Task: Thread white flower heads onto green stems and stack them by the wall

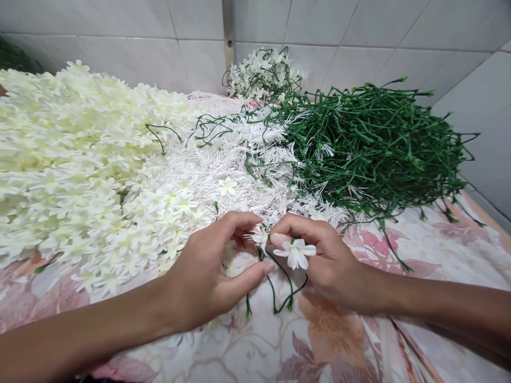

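Note:
My right hand [325,258] is closed in a pinch around a thin green plastic flower stem [289,306] with several branches. A white artificial flower [296,253] sits on one branch in front of my right fingers. Another white bloom [260,237], seen partly from the side, is by my right fingertips. My left hand [213,271] curves around this second bloom, its thumb and fingers apart. Whether the left fingertips touch the bloom is hard to tell. The bare branch ends hang down between my hands over the cloth.
On the left spreads a large heap of cream-white petal pieces [72,175]. White stamen pieces [207,165] lie in the middle, and green stems [383,149] are piled at right. A bunch of assembled flowers [265,74] rests against the tiled wall [315,24]. A floral cloth [255,351] lies underneath.

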### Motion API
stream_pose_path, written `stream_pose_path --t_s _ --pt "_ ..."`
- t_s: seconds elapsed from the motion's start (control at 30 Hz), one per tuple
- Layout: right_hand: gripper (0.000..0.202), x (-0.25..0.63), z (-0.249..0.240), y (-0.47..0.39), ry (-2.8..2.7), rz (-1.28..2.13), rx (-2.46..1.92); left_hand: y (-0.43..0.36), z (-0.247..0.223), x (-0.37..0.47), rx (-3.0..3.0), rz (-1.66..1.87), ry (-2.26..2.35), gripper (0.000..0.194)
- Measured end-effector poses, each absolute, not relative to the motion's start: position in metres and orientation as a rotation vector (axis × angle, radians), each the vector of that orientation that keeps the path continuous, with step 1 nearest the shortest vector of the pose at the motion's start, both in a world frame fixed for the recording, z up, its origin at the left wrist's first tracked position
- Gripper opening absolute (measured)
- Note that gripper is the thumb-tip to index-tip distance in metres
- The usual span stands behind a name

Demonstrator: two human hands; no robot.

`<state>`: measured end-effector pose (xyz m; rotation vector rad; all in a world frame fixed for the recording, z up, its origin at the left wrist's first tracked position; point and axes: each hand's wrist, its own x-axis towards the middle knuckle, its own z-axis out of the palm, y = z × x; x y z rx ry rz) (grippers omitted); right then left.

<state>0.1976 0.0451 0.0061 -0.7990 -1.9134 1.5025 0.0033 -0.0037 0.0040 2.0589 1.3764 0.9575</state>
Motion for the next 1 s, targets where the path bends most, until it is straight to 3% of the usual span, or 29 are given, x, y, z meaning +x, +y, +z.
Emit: stream_pose_path --t_s 0.07,0.23,0.5,0.77,1.0 --pt "0.013 0.1977 0.006 0.0442 -1.943 1.476 -0.786 -0.0035 0.0049 0.003 2.056 0.973 1.366 0.041" --pt "0.013 0.1973 0.004 0.0434 -1.991 1.389 -0.813 -0.0037 0.0029 0.0028 2.04 1.061 1.342 0.02" --pt "0.011 0.1943 0.0075 0.0449 -1.942 1.418 -0.788 -0.0031 0.0059 0.0021 1.836 1.016 1.229 0.036" --pt "0.009 0.1923 0.0093 0.0437 -1.848 1.488 -0.822 0.0028 0.0061 0.0022 1.69 1.127 1.213 0.002" --pt "0.02 0.1941 0.004 0.0441 -1.988 1.251 -0.783 0.0017 0.0079 0.0026 1.79 1.072 1.282 0.007"
